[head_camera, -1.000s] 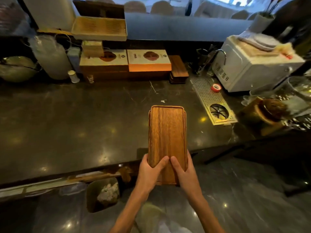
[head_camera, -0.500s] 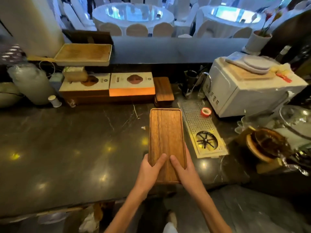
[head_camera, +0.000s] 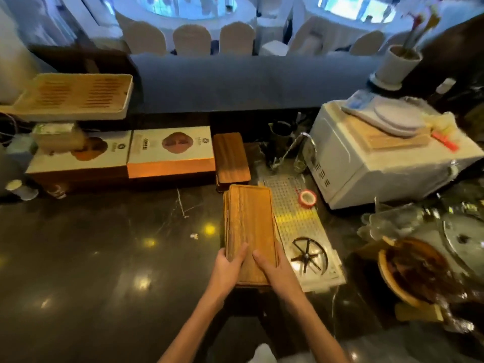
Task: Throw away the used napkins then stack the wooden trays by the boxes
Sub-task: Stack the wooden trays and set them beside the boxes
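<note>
A long wooden tray [head_camera: 250, 221] is held lengthwise over the dark counter, its far end close to a stack of darker wooden trays [head_camera: 230, 158]. My left hand [head_camera: 227, 268] grips its near left edge, thumb on top. My right hand [head_camera: 275, 271] grips its near right edge. The stack stands right of two flat boxes, an orange-edged box [head_camera: 171, 153] and a brown-edged box [head_camera: 78, 158]. No napkins are visible.
A perforated metal drain tray [head_camera: 301, 231] with a red tape roll [head_camera: 307, 198] lies right of the held tray. A white oven [head_camera: 379, 158] stands farther right, a round wooden bowl [head_camera: 411, 273] near right. A slatted bamboo tray [head_camera: 73, 95] rests raised at left.
Both hands have carried the wooden tray forward across the counter toward the stack by the boxes. The view has moved closer to the counter's back; the bin below is out of sight.
</note>
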The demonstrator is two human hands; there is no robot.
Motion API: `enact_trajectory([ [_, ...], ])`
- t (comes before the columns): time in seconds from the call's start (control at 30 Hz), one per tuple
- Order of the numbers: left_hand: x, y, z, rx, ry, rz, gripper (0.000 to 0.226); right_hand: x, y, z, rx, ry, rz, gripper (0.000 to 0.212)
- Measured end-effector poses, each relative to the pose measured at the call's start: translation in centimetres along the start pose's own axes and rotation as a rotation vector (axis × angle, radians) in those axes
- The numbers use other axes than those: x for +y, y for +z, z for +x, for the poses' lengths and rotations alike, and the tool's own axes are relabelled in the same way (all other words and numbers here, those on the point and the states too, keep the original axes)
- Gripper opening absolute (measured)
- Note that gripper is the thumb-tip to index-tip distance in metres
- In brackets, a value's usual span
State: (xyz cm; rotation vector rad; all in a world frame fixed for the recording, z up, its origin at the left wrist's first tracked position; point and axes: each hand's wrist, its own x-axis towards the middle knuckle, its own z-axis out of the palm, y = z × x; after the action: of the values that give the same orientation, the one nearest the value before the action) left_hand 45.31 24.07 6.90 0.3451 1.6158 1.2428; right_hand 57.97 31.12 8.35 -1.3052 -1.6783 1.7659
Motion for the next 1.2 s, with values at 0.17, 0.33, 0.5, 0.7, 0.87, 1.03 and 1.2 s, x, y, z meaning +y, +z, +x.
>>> enact_trajectory([
  [0.17, 3.4, 0.6, 7.5, -0.002, -0.045, -0.021, 0.084, -2.1, -1.1, 9.1, -0.056, 0.027, -0.137, 0.064],
  [0.33, 8.5, -0.2, 16.3, 0.039, -0.064, -0.080, 0.074, -4.9, -0.3, 20.1, -0.054, 0.012, -0.168, 0.068],
  [0.5, 9.6, -1.3, 21.4, 0.090, -0.193, -0.106, 0.066, -5.0, 1.2, 26.6, -0.070, 0.005, -0.209, 0.061],
  [0.7, 8.9, -1.4, 23.0, 0.130, -0.393, -0.494, 0.056, -3.0, 2.0, 29.5, -0.099, 0.036, -0.324, 0.070],
  [0.87, 9.0, -0.9, 24.1, 0.080, -0.383, -0.937, 0.062, -3.1, 2.4, 31.8, -0.002, 0.201, -0.569, 0.081],
  [1.03, 10.1, 0.6, 25.1, 0.141, -0.359, -1.113, 0.073, -5.4, 3.1, 35.1, -0.083, 0.048, -0.395, 0.076],
  [1.2, 11.3, 0.9, 26.4, 0.129, -0.310, -1.303, 0.074, -5.7, 2.8, 37.4, -0.134, 0.235, -0.076, 0.070],
])
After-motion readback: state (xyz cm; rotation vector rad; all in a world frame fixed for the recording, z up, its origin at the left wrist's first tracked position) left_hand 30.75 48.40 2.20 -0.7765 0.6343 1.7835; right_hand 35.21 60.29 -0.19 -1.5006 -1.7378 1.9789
